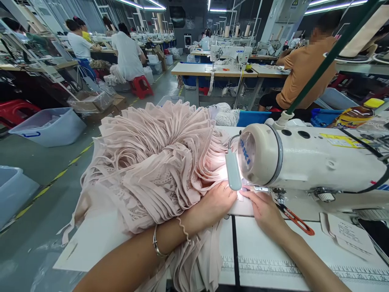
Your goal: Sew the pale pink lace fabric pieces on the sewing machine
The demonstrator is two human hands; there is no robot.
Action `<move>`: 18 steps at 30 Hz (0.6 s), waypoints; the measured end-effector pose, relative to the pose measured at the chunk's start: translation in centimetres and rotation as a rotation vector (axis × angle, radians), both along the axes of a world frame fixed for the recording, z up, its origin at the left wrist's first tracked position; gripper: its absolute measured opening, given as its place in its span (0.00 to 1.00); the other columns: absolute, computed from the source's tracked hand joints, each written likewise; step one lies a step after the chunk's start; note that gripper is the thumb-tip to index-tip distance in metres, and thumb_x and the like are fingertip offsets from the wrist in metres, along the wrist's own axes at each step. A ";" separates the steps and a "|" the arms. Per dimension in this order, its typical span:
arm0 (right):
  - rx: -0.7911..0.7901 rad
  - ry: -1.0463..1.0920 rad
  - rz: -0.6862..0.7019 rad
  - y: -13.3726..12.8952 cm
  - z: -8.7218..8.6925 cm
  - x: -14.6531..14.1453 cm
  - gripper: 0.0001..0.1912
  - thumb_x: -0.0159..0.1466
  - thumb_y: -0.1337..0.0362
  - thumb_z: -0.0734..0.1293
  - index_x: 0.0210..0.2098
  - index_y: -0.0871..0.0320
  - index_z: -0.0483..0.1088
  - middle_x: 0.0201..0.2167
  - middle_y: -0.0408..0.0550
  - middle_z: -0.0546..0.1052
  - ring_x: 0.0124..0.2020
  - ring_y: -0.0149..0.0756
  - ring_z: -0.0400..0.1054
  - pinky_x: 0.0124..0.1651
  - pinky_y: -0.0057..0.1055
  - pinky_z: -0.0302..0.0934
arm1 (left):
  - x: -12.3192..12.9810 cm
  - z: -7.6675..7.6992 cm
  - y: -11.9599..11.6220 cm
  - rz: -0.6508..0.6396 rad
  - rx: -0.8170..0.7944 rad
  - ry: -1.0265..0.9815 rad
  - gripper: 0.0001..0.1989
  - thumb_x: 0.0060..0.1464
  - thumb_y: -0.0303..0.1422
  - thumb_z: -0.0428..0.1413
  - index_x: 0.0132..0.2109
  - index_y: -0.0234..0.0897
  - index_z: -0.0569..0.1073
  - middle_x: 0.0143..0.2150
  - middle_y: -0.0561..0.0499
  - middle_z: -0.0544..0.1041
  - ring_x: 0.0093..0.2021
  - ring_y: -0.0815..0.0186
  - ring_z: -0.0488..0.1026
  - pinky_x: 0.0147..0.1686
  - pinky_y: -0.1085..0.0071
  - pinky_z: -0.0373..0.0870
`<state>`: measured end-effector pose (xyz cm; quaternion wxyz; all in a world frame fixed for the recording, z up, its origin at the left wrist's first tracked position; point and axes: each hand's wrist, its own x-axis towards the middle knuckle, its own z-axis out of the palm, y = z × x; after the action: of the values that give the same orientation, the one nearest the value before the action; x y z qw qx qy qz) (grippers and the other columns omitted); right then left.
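Observation:
A big ruffled heap of pale pink fabric pieces with lace [158,162] lies left of a white sewing machine [313,158]. My left hand [217,202] is closed, its fingers pinching pink fabric beside the lit needle area. Facing it, my right hand [263,207] has thumb and fingers together on a small fabric edge under the machine head; the fingertips are partly hidden. A small grey lamp [233,170] hangs just above both hands and blocks part of the stitching spot. Some pieces hang below my left forearm over the table's front.
Orange-handled thread snips [296,221] and a written paper tag [349,235] lie right of my right hand. A printed ruler [273,265] runs along the table front. A bottle [354,115] stands behind the machine. Bins [50,127] sit on the floor; co-workers sit farther off.

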<state>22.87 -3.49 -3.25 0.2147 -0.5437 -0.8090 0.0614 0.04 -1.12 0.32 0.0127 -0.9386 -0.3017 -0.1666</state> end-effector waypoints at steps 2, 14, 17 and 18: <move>0.036 -0.027 0.031 0.0 -0.3 -0.1 0.27 0.66 0.72 0.53 0.57 0.49 0.73 0.54 0.48 0.77 0.52 0.43 0.73 0.52 0.43 0.71 | 0.1 0.2 0.1 -0.002 -0.016 -0.005 0.07 0.65 0.20 0.46 0.41 0.34 0.67 0.45 0.45 0.72 0.43 0.62 0.69 0.43 0.67 0.69; 0.110 -0.053 -0.013 -0.4 -0.2 0.0 0.22 0.66 0.73 0.55 0.53 0.55 0.72 0.51 0.52 0.78 0.52 0.44 0.72 0.53 0.45 0.69 | 0.9 -0.6 0.9 0.101 -0.318 -0.233 0.13 0.70 0.28 0.41 0.44 0.39 0.70 0.44 0.51 0.74 0.45 0.65 0.69 0.42 0.71 0.71; 0.161 -0.082 0.019 -0.3 -0.1 -0.1 0.19 0.68 0.71 0.55 0.51 0.55 0.72 0.49 0.53 0.79 0.50 0.45 0.72 0.51 0.46 0.68 | 0.8 -0.8 0.8 0.092 -0.353 -0.269 0.12 0.70 0.29 0.43 0.48 0.40 0.71 0.45 0.50 0.73 0.46 0.63 0.69 0.45 0.67 0.71; 0.200 -0.092 0.035 -0.3 0.0 -0.2 0.18 0.69 0.71 0.55 0.50 0.56 0.72 0.48 0.53 0.79 0.49 0.44 0.73 0.51 0.44 0.67 | 0.7 -0.7 0.6 0.078 -0.327 -0.247 0.12 0.69 0.29 0.43 0.48 0.40 0.71 0.46 0.50 0.73 0.46 0.62 0.68 0.45 0.67 0.70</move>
<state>22.68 -3.79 -3.26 0.2295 -0.5076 -0.8294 -0.0409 0.75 -0.48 -0.40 -0.1703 -0.8884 -0.3599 -0.2285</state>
